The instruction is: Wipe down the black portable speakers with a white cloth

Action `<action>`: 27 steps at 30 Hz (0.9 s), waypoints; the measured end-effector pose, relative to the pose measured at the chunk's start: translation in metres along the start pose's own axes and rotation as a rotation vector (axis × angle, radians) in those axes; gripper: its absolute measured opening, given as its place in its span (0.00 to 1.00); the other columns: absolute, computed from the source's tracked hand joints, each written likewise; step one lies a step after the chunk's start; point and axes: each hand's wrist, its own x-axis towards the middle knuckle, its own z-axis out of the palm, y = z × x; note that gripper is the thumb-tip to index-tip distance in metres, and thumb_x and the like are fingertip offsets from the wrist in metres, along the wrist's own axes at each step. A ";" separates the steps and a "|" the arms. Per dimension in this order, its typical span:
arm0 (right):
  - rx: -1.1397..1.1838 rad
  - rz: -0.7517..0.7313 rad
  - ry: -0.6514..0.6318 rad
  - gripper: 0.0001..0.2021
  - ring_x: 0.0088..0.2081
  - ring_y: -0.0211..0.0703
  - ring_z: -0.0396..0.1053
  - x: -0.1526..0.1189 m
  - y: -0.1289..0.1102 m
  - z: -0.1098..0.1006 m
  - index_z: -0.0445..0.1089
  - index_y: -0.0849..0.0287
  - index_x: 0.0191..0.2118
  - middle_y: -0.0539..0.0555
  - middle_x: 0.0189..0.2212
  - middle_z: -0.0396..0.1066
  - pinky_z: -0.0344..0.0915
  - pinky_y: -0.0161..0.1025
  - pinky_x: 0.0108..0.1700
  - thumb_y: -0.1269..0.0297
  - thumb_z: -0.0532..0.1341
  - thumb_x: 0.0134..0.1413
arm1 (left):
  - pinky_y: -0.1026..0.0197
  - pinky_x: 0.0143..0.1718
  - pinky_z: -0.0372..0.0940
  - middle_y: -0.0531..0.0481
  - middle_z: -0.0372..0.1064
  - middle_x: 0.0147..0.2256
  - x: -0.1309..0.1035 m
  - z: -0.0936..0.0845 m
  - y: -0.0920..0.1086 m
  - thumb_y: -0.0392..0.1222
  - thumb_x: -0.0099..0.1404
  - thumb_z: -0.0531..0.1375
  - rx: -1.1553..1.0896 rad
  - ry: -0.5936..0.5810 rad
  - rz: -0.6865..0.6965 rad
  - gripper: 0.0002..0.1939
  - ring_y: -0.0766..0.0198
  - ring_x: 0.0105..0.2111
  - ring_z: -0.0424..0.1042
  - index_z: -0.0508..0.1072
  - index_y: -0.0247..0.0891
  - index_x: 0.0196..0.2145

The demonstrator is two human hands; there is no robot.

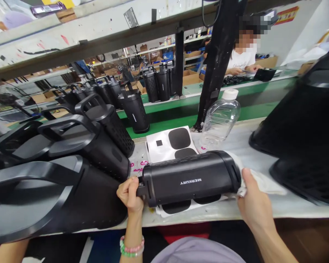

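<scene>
1. Speaker [190, 179], black cylinder marked MERKURY, lies on its side across the near edge of the tabletop [290, 210], on top of a sheet of black pads [178, 208].
2. Left hand [130, 195]: grip clamped on the handle end [140, 189] of the speaker, fingers curled round it.
3. Right hand [253, 202]: grip pressed around a white cloth [263, 180] against the speaker's right end cap. Cloth trails out onto the tabletop.
4. Progress, my read: right end is being wiped; body looks clean and closed up. Can't tell if the handle end or underside has been wiped.
5. Row of upright speakers [104, 138] with loop handles stands left of the work, running back from the near edge. Whether those are done or waiting: can't tell.
6. Just behind the speaker: second pad sheet [171, 142], clear plastic bottle [221, 118] with white cap. Large black housing [303, 128] sits at right.
7. Surface: pale, worn bench, then a green conveyor belt [169, 120] carrying more speakers.
8. Room: factory line, shelf rail overhead, cartons on racks, another person [243, 58] working across the belt.
</scene>
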 end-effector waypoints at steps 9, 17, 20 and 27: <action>0.132 -0.009 -0.191 0.33 0.65 0.57 0.58 0.005 0.007 -0.006 0.65 0.53 0.60 0.55 0.59 0.67 0.49 0.52 0.68 0.45 0.65 0.50 | 0.62 0.20 0.50 0.58 0.48 0.16 -0.001 -0.009 0.009 0.47 0.62 0.60 0.032 -0.035 -0.013 0.24 0.70 0.17 0.52 0.55 0.39 0.15; 0.166 -0.005 -0.274 0.33 0.65 0.57 0.57 0.002 -0.004 -0.012 0.67 0.52 0.58 0.55 0.61 0.66 0.51 0.53 0.68 0.47 0.68 0.46 | 0.62 0.20 0.45 0.57 0.44 0.16 -0.002 -0.008 0.019 0.40 0.63 0.58 -0.018 -0.124 0.124 0.23 0.70 0.17 0.48 0.51 0.38 0.15; 0.359 0.279 -0.255 0.33 0.61 0.61 0.64 -0.002 -0.005 -0.018 0.70 0.53 0.55 0.56 0.54 0.73 0.63 0.55 0.61 0.44 0.67 0.43 | 0.60 0.24 0.52 0.56 0.46 0.16 -0.009 -0.019 0.019 0.41 0.63 0.57 -0.003 -0.198 0.196 0.23 0.67 0.19 0.53 0.53 0.38 0.14; 0.454 0.478 -0.025 0.26 0.58 0.59 0.68 -0.017 -0.004 -0.017 0.73 0.53 0.47 0.55 0.49 0.76 0.72 0.48 0.54 0.48 0.65 0.40 | 0.52 0.57 0.60 0.46 0.64 0.60 -0.048 -0.043 0.038 0.46 0.67 0.59 0.116 -0.197 -0.146 0.10 0.52 0.60 0.64 0.70 0.45 0.45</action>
